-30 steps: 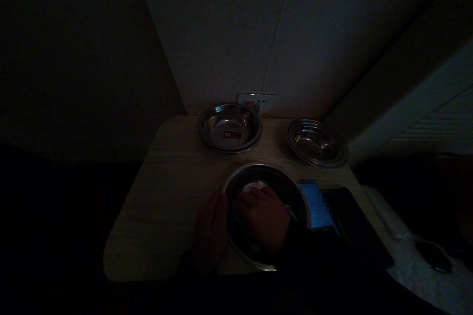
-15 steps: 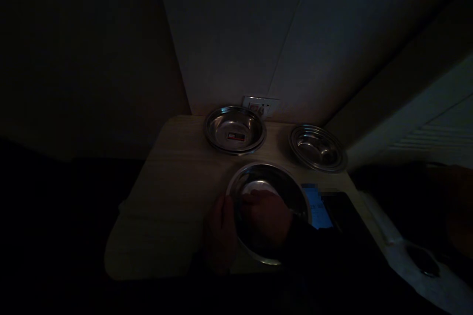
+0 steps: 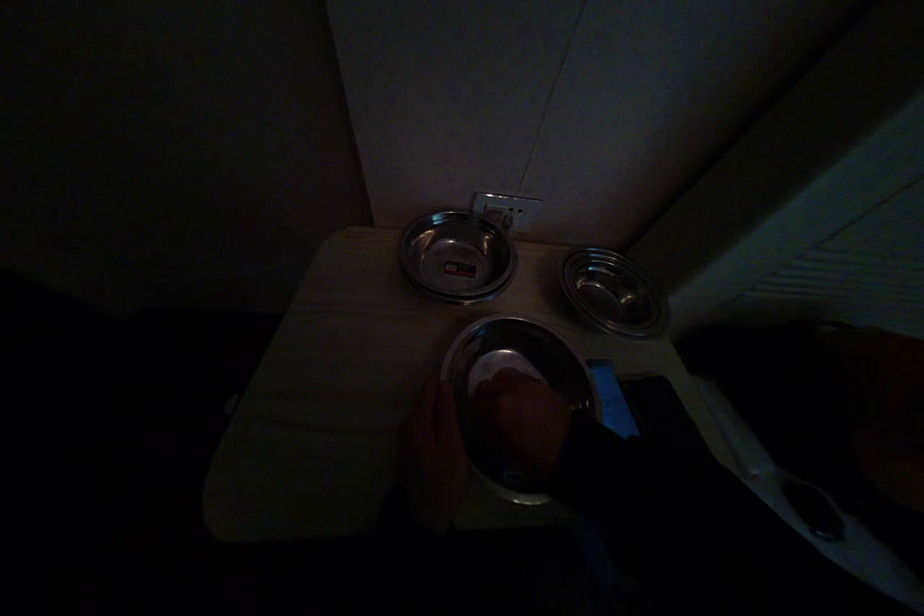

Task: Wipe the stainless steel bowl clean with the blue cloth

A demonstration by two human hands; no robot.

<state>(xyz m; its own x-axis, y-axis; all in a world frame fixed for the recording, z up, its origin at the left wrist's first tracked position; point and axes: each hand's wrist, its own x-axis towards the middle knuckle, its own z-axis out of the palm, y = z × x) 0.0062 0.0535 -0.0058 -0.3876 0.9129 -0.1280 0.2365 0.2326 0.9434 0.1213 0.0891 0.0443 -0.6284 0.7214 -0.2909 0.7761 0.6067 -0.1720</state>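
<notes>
A round steel bowl (image 3: 552, 351) sits near the front of a small pale wooden table. At its left rim is my left hand (image 3: 434, 457), its fingers closed against the edge. My right hand (image 3: 521, 416) reaches down inside the bowl with its fingers curled near the bottom. Whatever those fingers hold, if anything, is hidden by the hand and the dark. The bowl's bottom shows as a paler patch beyond the fingertips.
Stacked steel bowls (image 3: 458, 255), the top one bearing a dark label, stand at the back. More stacked steel dishes (image 3: 613, 294) are at the right rear. A lit phone (image 3: 612, 399) and a dark flat object (image 3: 668, 419) lie right of the bowl. A wall socket (image 3: 505, 209) is behind.
My right hand has stayed in the bowl with its fingers shifting slightly, and my left hand has stayed at the rim. The view has shifted a little and darkened.
</notes>
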